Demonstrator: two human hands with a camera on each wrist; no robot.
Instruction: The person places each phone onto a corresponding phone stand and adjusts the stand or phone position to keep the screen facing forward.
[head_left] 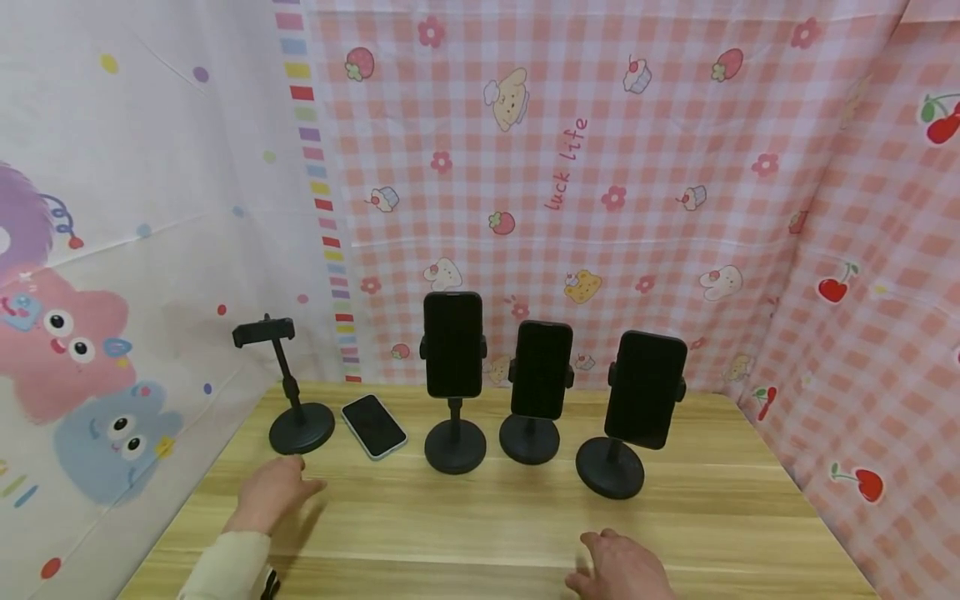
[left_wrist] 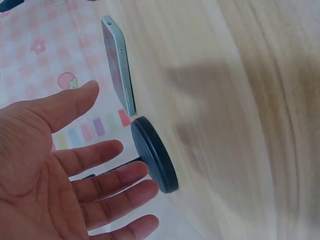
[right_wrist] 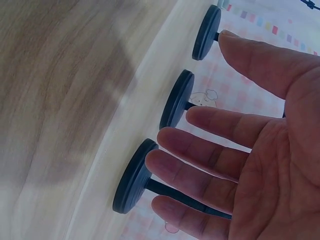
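Observation:
My left hand (head_left: 272,493) is over the table's left side, fingers relaxed and holding nothing. Just beyond it stands a black phone stand (head_left: 302,428) with a bare clamp on top. A phone (head_left: 374,427) in a pale case lies flat beside that stand, dark screen up. In the left wrist view the stand's round base (left_wrist: 155,155) shows past the fingertips. My right hand (head_left: 621,568), also holding nothing, is near the front edge with fingers apart. Farther back, three stands hold upright dark phones: one at centre (head_left: 453,344), a smaller one (head_left: 542,370) and a tilted one (head_left: 646,389).
The wooden table (head_left: 450,533) meets a pink checked cloth (head_left: 600,167) at the back, with more checked cloth on the right. A white cartoon-printed cloth (head_left: 172,275) hangs along the left. The stands form a row across the table's far half.

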